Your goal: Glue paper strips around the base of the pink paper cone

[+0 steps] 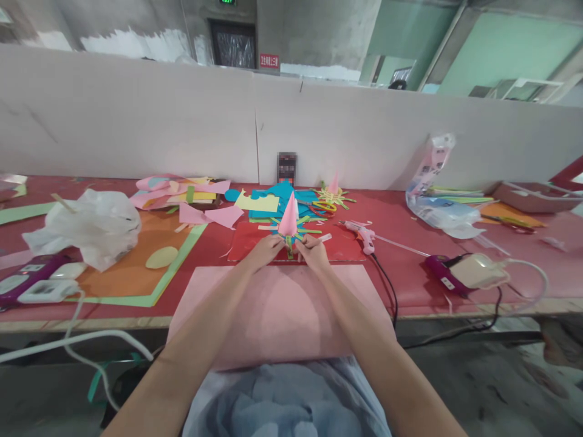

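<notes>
A paper craft with a pointed pink cone stands upright over the red board in the head view. Green strips and blue paper spread out from the foot of its cone. My left hand has its fingers closed at the near left edge of the craft. On the near right side, my right hand pinches the craft's edge, with a green strip hanging between the two hands. A small pale strip shows beside my right fingers. The exact finger contacts are partly hidden.
A pink glue gun lies to the right, its cord trailing to the front edge. Behind are yellow-handled scissors, blue paper and a similar cone craft. Power strips and a crumpled white bag flank the workspace.
</notes>
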### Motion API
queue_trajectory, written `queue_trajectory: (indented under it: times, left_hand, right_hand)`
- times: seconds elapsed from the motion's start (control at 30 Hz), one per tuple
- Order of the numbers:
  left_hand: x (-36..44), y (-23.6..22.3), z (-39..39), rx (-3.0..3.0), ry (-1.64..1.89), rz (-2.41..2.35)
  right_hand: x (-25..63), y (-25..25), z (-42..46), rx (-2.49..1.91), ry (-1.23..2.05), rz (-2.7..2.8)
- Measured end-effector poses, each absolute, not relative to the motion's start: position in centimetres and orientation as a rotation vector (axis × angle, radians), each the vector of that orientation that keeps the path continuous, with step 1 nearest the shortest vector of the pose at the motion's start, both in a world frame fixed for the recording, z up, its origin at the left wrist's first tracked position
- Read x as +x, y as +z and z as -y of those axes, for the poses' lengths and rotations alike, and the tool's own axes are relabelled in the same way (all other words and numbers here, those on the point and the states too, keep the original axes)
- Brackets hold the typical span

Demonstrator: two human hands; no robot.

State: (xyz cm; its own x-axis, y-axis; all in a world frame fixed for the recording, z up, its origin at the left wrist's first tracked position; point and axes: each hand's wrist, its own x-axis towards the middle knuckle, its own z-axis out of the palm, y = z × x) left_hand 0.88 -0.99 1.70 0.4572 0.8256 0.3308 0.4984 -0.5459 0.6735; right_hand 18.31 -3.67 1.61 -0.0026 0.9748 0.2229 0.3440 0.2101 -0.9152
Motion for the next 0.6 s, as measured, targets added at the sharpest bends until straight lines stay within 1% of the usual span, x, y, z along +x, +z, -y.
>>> queue_trajectory:
  times: [0.6]
  left_hand:
    - [0.83, 1.46, 0.75, 2.218, 0.878, -1.114]
  right_hand:
    - [18.14, 2.14, 4.15, -1.299, 0.853, 1.543]
